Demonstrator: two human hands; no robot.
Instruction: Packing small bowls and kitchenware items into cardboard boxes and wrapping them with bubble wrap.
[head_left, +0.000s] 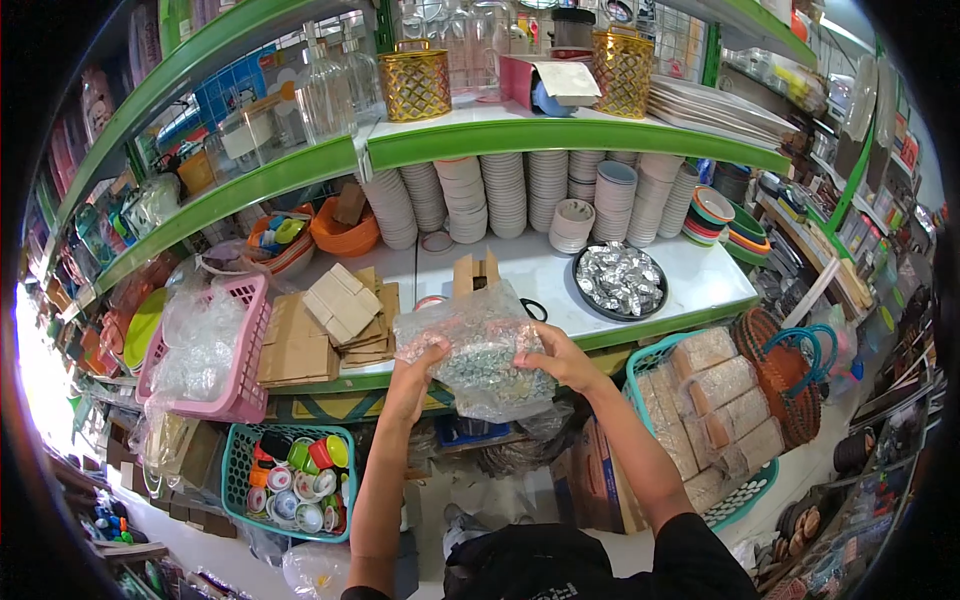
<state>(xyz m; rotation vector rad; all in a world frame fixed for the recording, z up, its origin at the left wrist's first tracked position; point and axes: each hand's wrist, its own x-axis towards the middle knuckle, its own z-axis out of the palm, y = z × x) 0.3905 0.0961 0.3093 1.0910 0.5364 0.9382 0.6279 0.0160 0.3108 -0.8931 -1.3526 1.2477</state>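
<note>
Both my hands hold a sheet of clear bubble wrap (480, 360) in front of the shelf edge. My left hand (416, 375) grips its left side, thumb on top, and my right hand (559, 360) pinches its right side. Just behind the wrap, a small open cardboard box (475, 274) stands on the white shelf. Black scissor handles (534, 308) show beside it, the rest hidden by the wrap. Left of the wrap lie flattened cardboard pieces (296, 337) with a small pale box (343, 302) on top. A round black tray (619, 280) of silver-wrapped pieces is to the right.
Stacked white bowls (502, 195) line the shelf's back. A pink basket (259, 345) of bubble wrap stands left. Below are a teal basket (287, 430) of small colourful dishes and, at right, a teal basket (750, 495) of wrapped packages. A green shelf edge (570, 139) runs above.
</note>
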